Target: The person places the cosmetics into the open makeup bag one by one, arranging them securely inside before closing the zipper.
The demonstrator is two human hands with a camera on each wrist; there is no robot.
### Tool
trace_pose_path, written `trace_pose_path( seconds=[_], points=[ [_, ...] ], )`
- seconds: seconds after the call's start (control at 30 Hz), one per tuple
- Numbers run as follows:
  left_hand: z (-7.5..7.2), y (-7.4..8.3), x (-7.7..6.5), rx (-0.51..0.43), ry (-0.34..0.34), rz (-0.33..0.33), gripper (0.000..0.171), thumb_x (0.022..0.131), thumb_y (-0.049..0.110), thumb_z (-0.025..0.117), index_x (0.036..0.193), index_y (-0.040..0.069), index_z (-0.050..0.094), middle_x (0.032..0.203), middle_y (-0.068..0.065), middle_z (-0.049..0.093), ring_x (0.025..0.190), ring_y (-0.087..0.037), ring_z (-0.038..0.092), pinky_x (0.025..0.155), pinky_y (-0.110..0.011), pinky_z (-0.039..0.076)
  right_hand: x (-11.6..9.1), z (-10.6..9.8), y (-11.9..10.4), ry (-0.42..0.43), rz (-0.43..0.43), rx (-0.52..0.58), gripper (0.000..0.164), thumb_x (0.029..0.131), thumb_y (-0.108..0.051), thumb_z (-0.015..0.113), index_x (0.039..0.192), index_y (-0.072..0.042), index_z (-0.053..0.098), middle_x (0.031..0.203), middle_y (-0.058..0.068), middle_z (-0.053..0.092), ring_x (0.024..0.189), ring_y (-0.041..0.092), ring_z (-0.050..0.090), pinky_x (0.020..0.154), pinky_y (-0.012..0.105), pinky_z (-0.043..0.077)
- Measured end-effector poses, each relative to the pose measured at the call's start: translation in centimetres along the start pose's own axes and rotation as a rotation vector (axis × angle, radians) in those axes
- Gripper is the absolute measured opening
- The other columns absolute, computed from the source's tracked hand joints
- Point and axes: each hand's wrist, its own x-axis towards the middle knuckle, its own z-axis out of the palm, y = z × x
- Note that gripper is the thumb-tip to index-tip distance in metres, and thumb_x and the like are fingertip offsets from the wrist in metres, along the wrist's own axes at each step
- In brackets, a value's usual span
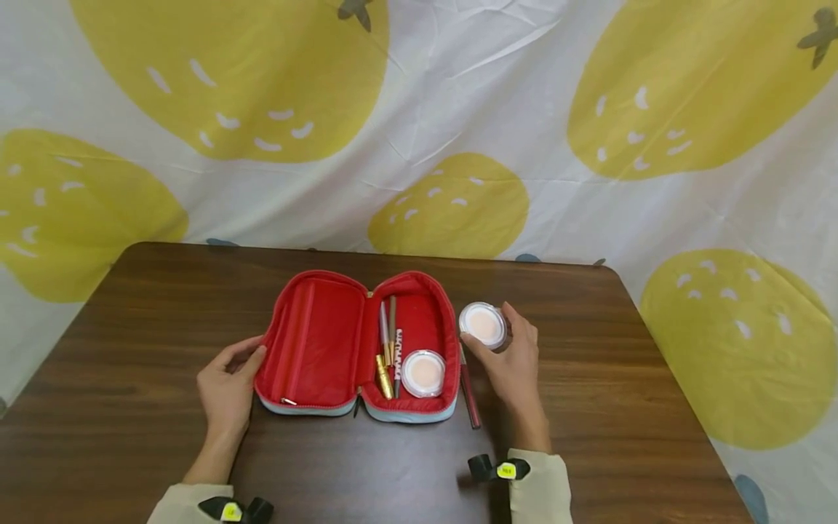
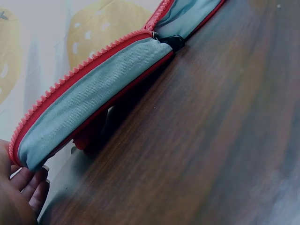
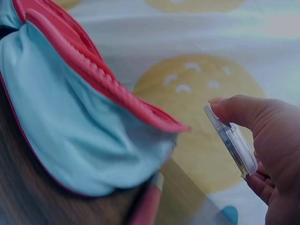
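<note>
Pouch [image 1: 334,342] — compact [image 1: 423,373], sticks [image 1: 391,327], gold tube [image 1: 384,376] inside

Pale blue pouch [image 3: 84,124] with red lining [image 1: 334,342], yellow-patterned white cloth [image 1: 428,94]

Right wrist view: pouch [image 3: 89,122] cropped left; red stick [image 3: 146,205] blurred, cropped below

Soft, even indoor light on table [image 1: 589,349], dull sheen at near middle. Left wrist view dimmer, bluish, dark shadow beneath pouch [image 2: 93,79]. Right wrist view: glare washing out cloth [image 3: 276,28] upper right; red stick [image 3: 145,206] blurred in foreground.
</note>
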Motion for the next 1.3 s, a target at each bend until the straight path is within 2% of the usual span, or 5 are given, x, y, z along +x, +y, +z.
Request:
trace_pose_path(
  seconds=[0.27, 0.43, 0.67, 0.93, 1.3],
  points=[
    [0.0, 0.2, -0.1, 0.020, -0.001, 0.022, 0.018, 0.084, 0.000, 0.072, 0.100, -0.008, 0.071, 0.088, -0.003, 0.071, 0.073, -0.005, 0.063, 0.064, -0.013, 0.049, 0.5, 1.8, -1.6, -0.063, -0.050, -0.005, 0.079, 0.075, -0.027, 0.082, 0.139, -0.001, 0.044, 0.131, 0.017, 0.049, 0.119, 0.028, 0.039, 0.095, 0.047, 0.040],
    [0.0, 0.5, -0.3, 0.015, -0.002, 0.015, 0.018, 0.083, -0.001, 0.071, 0.100, -0.008, 0.071, 0.087, -0.002, 0.071, 0.072, -0.005, 0.063, 0.063, -0.013, 0.049, 0.9, 2.9, -2.2, -0.081, -0.117, 0.015, 0.076, 0.075, -0.026, 0.082, 0.137, 0.000, 0.046, 0.130, 0.016, 0.051, 0.117, 0.028, 0.041, 0.093, 0.046, 0.040],
    [0.1, -0.2, -0.1, 0.031, -0.003, 0.011, 0.019, 0.084, 0.001, 0.071, 0.101, -0.007, 0.071, 0.089, -0.010, 0.071, 0.072, -0.005, 0.062, 0.063, -0.013, 0.048, 1.4, 4.3, -3.0, -0.106, -0.222, 0.013, 0.076, 0.074, -0.027, 0.084, 0.135, 0.002, 0.048, 0.128, 0.017, 0.055, 0.113, 0.028, 0.044, 0.092, 0.044, 0.040],
    [0.1, -0.4, 0.0, 0.043, 0.004, -0.005, 0.020, 0.084, 0.005, 0.073, 0.102, -0.003, 0.072, 0.090, -0.004, 0.072, 0.073, -0.005, 0.062, 0.063, -0.013, 0.048, 1.6, 6.2, -3.1, -0.170, -0.276, 0.002, 0.074, 0.076, -0.030, 0.082, 0.134, 0.002, 0.050, 0.122, 0.015, 0.058, 0.109, 0.026, 0.045, 0.085, 0.043, 0.045],
    [0.0, -0.3, -0.1, 0.058, -0.012, 0.003, 0.020, 0.085, 0.007, 0.073, 0.103, -0.002, 0.073, 0.090, 0.001, 0.071, 0.074, -0.005, 0.062, 0.063, -0.013, 0.049, 1.6, 6.9, -2.6, -0.148, -0.306, -0.091, 0.073, 0.075, -0.032, 0.083, 0.131, 0.004, 0.053, 0.120, 0.014, 0.062, 0.104, 0.027, 0.046, 0.086, 0.045, 0.037]
  ],
)
